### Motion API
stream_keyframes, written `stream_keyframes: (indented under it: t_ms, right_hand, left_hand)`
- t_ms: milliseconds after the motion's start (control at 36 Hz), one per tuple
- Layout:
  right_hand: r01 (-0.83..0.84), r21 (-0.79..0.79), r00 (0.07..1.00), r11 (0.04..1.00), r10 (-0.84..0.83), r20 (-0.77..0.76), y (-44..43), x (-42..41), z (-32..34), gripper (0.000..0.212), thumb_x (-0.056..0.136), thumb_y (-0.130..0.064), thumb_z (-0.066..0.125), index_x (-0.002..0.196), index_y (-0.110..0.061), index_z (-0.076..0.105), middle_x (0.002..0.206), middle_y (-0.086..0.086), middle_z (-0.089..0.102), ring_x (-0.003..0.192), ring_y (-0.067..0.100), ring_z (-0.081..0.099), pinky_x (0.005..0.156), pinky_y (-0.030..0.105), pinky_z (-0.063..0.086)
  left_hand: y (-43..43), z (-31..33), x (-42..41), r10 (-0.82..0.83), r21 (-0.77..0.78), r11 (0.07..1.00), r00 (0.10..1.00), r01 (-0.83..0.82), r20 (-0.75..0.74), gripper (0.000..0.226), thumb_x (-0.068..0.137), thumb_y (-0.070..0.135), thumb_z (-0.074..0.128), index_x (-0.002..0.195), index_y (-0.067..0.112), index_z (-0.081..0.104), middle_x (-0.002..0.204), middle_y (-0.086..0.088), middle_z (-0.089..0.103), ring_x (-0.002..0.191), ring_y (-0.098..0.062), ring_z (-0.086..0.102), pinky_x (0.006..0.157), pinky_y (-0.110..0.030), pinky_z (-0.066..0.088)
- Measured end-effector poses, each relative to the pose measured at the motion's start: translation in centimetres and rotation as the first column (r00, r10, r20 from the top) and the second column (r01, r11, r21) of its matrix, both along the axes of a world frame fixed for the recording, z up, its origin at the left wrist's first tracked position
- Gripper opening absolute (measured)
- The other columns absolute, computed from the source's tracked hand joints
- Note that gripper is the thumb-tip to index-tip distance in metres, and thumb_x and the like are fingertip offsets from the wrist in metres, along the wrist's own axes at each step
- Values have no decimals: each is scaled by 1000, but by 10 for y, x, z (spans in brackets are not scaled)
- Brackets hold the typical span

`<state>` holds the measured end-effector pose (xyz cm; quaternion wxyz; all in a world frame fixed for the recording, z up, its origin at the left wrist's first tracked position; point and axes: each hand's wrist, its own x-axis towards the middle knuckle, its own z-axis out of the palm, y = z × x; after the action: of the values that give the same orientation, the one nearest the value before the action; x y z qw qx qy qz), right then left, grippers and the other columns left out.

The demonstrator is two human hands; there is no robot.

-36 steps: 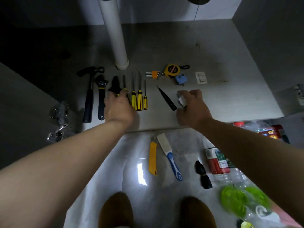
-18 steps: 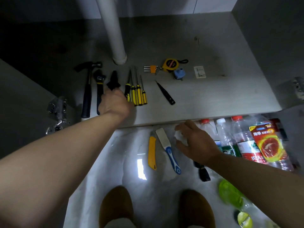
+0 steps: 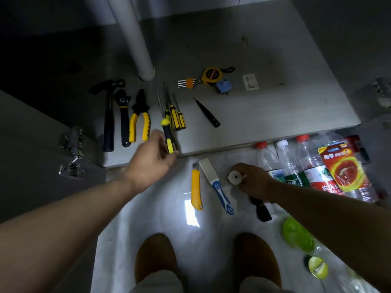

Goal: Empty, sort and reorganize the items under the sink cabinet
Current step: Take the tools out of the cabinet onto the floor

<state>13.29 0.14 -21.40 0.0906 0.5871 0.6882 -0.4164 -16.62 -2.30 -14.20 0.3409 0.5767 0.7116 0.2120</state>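
since the earlier frames the left hand [image 3: 151,160] has drawn back from the tool row to the cabinet floor's [image 3: 275,115] front edge, and its grip is now pinched on a black-and-yellow screwdriver [image 3: 168,136], shaft pointing back into the cabinet. right hand [image 3: 254,180] has come off the cabinet floor and sits low over the tiled floor [image 3: 169,218], fingers pressed around a small white ridged part [image 3: 234,178].

behind the left hand, lying side by side on the cabinet floor: a hammer [image 3: 109,119], an adjustable wrench [image 3: 124,117], yellow-handled pliers [image 3: 140,119], then more yellow-and-black screwdrivers [image 3: 176,118] just beside the held one. a black pen-like tool [image 3: 208,113] lies apart to their right. further back are a set of hex keys [image 3: 187,83], a yellow tape measure [image 3: 212,75], a small blue item [image 3: 223,86] and a white card [image 3: 250,81]. the white drain pipe [image 3: 137,45] stands just behind the row.

on the tiled floor between the hands lie a yellow utility knife [image 3: 196,187] and a blue-handled scraper [image 3: 216,185], near each other. a black object [image 3: 261,208] is partly hidden under the right wrist. clear plastic bottles [image 3: 296,163] lie against the cabinet edge to the right, closely packed and capped; their contents cannot be told. green-tinted bottles [image 3: 297,234] lie nearer the feet.
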Motion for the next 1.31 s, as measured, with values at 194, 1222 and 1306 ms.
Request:
stream_keyframes:
  t_ms: [194, 1222, 1306]
  right_hand:
    - [-162, 386, 984, 908, 118, 136, -6, 3, 15, 14, 94, -26, 56, 107, -20, 59, 105, 1, 57, 85, 18, 63, 75, 33, 55]
    - [-94, 691, 964, 716, 240, -118, 77, -51, 84, 30, 86, -24, 66, 115, -20, 59, 115, 5, 48, 85, 20, 55, 69, 34, 53]
    - [-184, 663, 915, 726, 373, -154, 45, -39, 81, 34, 84, -30, 70, 114, -21, 57, 112, -2, 46, 75, 13, 54, 60, 33, 54]
  left_hand:
    - [-49, -28, 17, -540, -373, 785, 842, 495, -19, 44, 92, 34, 68, 130, 28, 46, 102, 7, 68, 90, -11, 68, 79, -31, 56]
    - [66, -15, -33, 245, 43, 963, 794, -267, -556, 68, 88, 38, 70, 145, 17, 41, 140, -23, 44, 132, -42, 39, 103, -50, 38]
    - [71, -18, -36, 274, 24, 951, 806, -308, -524, 72, 82, 31, 75, 143, 11, 41, 137, -25, 46, 128, -44, 41, 102, -48, 39]
